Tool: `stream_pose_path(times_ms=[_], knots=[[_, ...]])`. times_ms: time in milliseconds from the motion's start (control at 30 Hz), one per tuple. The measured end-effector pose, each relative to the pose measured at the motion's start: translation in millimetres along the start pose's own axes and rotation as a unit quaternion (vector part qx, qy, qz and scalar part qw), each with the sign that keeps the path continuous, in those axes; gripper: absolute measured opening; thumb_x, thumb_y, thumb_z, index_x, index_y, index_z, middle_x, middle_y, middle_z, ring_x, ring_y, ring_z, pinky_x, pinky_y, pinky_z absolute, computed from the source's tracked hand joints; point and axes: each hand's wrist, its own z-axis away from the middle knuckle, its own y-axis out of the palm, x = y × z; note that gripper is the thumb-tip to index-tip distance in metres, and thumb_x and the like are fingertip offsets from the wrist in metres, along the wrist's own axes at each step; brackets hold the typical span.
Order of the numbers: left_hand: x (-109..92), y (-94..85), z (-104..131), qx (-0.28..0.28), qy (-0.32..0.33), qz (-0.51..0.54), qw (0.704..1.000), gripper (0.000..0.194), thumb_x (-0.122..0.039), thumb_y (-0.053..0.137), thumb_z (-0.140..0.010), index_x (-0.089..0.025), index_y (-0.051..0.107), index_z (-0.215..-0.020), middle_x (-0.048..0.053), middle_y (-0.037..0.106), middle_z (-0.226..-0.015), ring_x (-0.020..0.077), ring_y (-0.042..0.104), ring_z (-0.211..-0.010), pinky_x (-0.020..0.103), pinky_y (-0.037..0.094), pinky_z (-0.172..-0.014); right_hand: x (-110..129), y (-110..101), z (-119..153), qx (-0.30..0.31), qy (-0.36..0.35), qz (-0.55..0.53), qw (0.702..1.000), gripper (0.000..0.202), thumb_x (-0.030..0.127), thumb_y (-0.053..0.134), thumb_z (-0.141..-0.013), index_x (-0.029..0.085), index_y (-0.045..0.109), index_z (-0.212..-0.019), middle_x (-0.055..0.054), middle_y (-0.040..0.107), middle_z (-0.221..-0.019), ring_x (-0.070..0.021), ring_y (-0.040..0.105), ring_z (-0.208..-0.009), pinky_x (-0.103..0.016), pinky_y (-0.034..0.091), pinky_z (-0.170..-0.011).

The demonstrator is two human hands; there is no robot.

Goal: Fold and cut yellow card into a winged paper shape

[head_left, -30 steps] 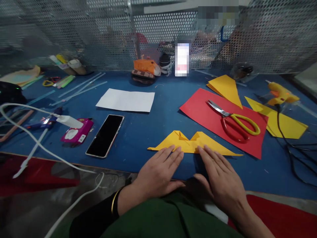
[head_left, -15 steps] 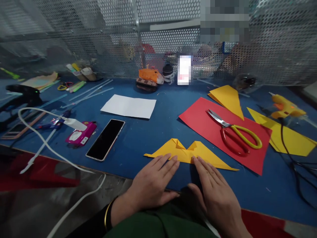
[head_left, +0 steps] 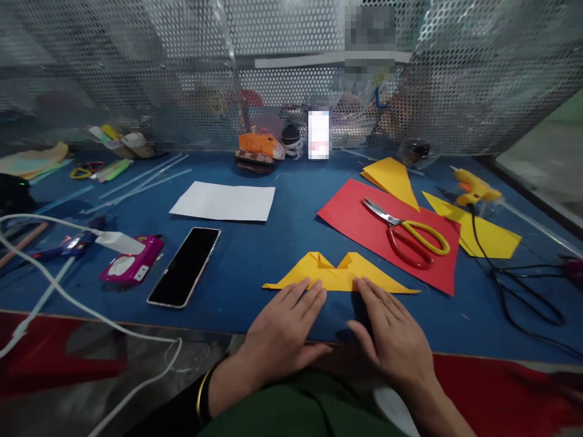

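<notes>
My left hand [head_left: 285, 321] lies palm down at the near edge of the folded yellow paper [head_left: 337, 279], fingers long and flat, fingertips on the paper and thumb spread out towards me; it grips nothing. Across a small gap, my right hand [head_left: 396, 331] is just as wide and flat, its fingertips touching the same near edge, thumb out to the side. The paper lies on the blue table [head_left: 300, 237] right in front of me, its long straight side near me, a notch between two peaks on the far side and a thin point at each end.

I judge that I'm at a folding step, pressing this near edge flat. As I see it, the next move calls for light, even pressure from both hands, so the edge creases straight and the loose flaps at the notch don't skew.

From the left, a blue glue gun [head_left: 77, 243] lies by a purple socket block [head_left: 132, 261] with a white plug [head_left: 121, 243] at it. Then comes a dark-screened phone [head_left: 184, 267], and beyond it a white sheet [head_left: 223, 200]. An orange pouch [head_left: 259, 144] and a bright screen [head_left: 319, 133] are at the back. To the right, scissors [head_left: 392, 220] with red and yellow handles rest on a red sheet [head_left: 350, 212]; a folded orange-yellow piece [head_left: 394, 176] is at its far edge. Furthest right are a flat yellow piece [head_left: 492, 237] and a yellow glue gun [head_left: 476, 187].
</notes>
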Motion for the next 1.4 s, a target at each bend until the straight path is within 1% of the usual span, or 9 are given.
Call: stream_pose_path(times_ms=[100, 167, 367, 433, 567, 800, 1100, 1267, 1400], knots=[[-0.3, -0.2, 0.0, 0.003, -0.005, 0.005, 1.000, 0.073, -0.059, 0.056, -0.093, -0.005, 0.048, -0.142, 0.014, 0.055, -0.147, 0.0302, 0.050, -0.136, 0.043, 0.043, -0.112, -3.7, -5.5, 6.7, -0.009, 0.054, 0.025, 0.998, 0.066, 0.049, 0.037, -0.102, -0.001, 0.042, -0.146, -0.023, 0.066, -0.129, -0.0322, 0.063, -0.121, -0.045, 0.052, -0.095], [-0.9, -0.3, 0.0, 0.003, -0.008, 0.008, 1.000, 0.072, -0.057, 0.057, -0.093, -0.005, 0.049, -0.142, 0.014, 0.055, -0.147, 0.0304, 0.050, -0.136, 0.043, 0.042, -0.112, -2.6, -10.1, 7.3, -0.003, 0.056, 0.021, 0.998, 0.068, 0.050, 0.036, -0.102, -0.002, 0.040, -0.147, -0.024, 0.065, -0.131, -0.0334, 0.061, -0.124, -0.046, 0.052, -0.095], [-2.2, 2.3, 1.0, -0.013, -0.007, 0.011, 1.000, 0.068, -0.052, 0.057, -0.094, -0.004, 0.049, -0.142, 0.014, 0.055, -0.147, 0.0292, 0.049, -0.138, 0.041, 0.039, -0.115, 16.0, -9.5, -9.5, 0.012, -0.076, -0.060, 0.995, 0.069, 0.046, 0.037, -0.103, 0.002, 0.027, -0.155, -0.017, 0.069, -0.129, -0.0266, 0.061, -0.124, -0.040, 0.051, -0.099], [-2.2, 3.1, 1.8, -0.011, -0.011, 0.014, 1.000, 0.068, -0.051, 0.058, -0.093, -0.005, 0.049, -0.142, 0.014, 0.054, -0.148, 0.0291, 0.048, -0.138, 0.041, 0.039, -0.115, 19.8, -6.3, -12.4, 0.006, -0.075, -0.065, 0.995, 0.065, 0.044, 0.037, -0.104, 0.001, 0.032, -0.152, -0.017, 0.070, -0.126, -0.0263, 0.062, -0.122, -0.040, 0.051, -0.099], [-2.4, 2.4, 2.9, 0.010, -0.018, 0.022, 1.000, 0.072, -0.055, 0.059, -0.092, -0.005, 0.048, -0.143, 0.014, 0.052, -0.150, 0.0305, 0.047, -0.138, 0.042, 0.039, -0.115, 15.0, -3.6, -5.0, -0.016, -0.023, -0.051, 0.998, 0.053, 0.038, 0.042, -0.103, 0.001, 0.048, -0.140, -0.018, 0.071, -0.123, -0.0266, 0.065, -0.117, -0.039, 0.050, -0.098], [-3.2, -0.5, 0.9, 0.010, -0.021, 0.024, 0.999, 0.073, -0.059, 0.057, -0.093, -0.006, 0.047, -0.143, 0.013, 0.052, -0.150, 0.0300, 0.046, -0.140, 0.043, 0.037, -0.116, -4.8, -9.1, 14.9, -0.042, 0.059, 0.016, 0.997, 0.048, 0.038, 0.044, -0.102, 0.001, 0.055, -0.131, -0.022, 0.071, -0.119, -0.0302, 0.069, -0.108, -0.044, 0.051, -0.095], [-1.9, 4.3, 2.2, -0.002, -0.014, 0.027, 1.000, 0.071, -0.052, 0.062, -0.091, -0.006, 0.048, -0.142, 0.014, 0.054, -0.147, 0.0300, 0.047, -0.138, 0.043, 0.039, -0.115, 26.6, -1.7, -15.0, -0.025, -0.046, -0.028, 0.998, 0.050, 0.042, 0.035, -0.105, 0.003, 0.055, -0.129, -0.016, 0.074, -0.117, -0.0247, 0.069, -0.111, -0.037, 0.052, -0.096], [-1.5, 4.8, 2.3, -0.005, -0.009, 0.023, 1.000, 0.072, -0.053, 0.063, -0.090, -0.005, 0.048, -0.142, 0.014, 0.055, -0.147, 0.0300, 0.048, -0.137, 0.042, 0.038, -0.116, 30.5, 3.3, -16.7, -0.022, -0.036, -0.060, 0.997, 0.046, 0.037, 0.038, -0.104, 0.003, 0.056, -0.128, -0.016, 0.073, -0.120, -0.0235, 0.068, -0.113, -0.037, 0.051, -0.099], [-0.6, 3.0, 2.3, 0.007, -0.013, 0.028, 0.999, 0.072, -0.054, 0.060, -0.092, -0.006, 0.045, -0.144, 0.015, 0.052, -0.149, 0.0298, 0.046, -0.139, 0.043, 0.038, -0.116, 21.1, 0.7, -9.5, -0.035, -0.009, -0.039, 0.999, 0.045, 0.038, 0.043, -0.103, 0.004, 0.056, -0.130, -0.017, 0.074, -0.118, -0.0246, 0.069, -0.111, -0.038, 0.052, -0.098]])
